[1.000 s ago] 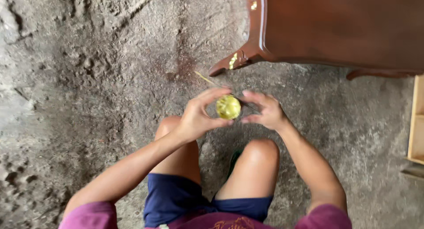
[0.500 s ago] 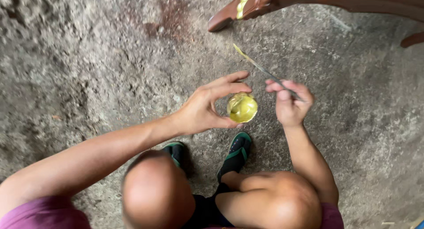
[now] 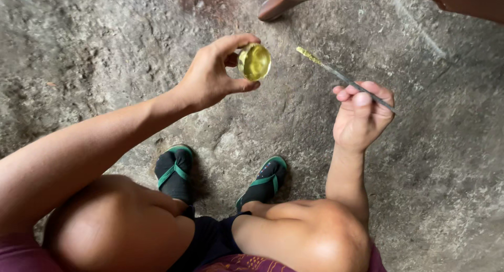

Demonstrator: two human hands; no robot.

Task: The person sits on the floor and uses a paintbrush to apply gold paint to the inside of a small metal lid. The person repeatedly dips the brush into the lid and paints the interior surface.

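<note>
My left hand (image 3: 212, 75) holds a small round pot of gold-yellow paint (image 3: 254, 61) between thumb and fingers, its open top facing up. My right hand (image 3: 361, 114) pinches a thin dark brush (image 3: 344, 79) whose tip is coated in gold paint and points up and left toward the pot. The brush tip is a short way to the right of the pot and does not touch it. Both hands hover above the rough grey floor (image 3: 94, 51), in front of my bent knees.
A dark wooden furniture leg (image 3: 283, 3) with gold trim reaches down from the top edge, just beyond the pot. My feet in black socks and green-strapped sandals (image 3: 176, 169) rest on the floor below the hands.
The brush has come away from the pot and moved right with my right hand. The view has tilted down, so the wooden furniture has slid up toward the top edge.
</note>
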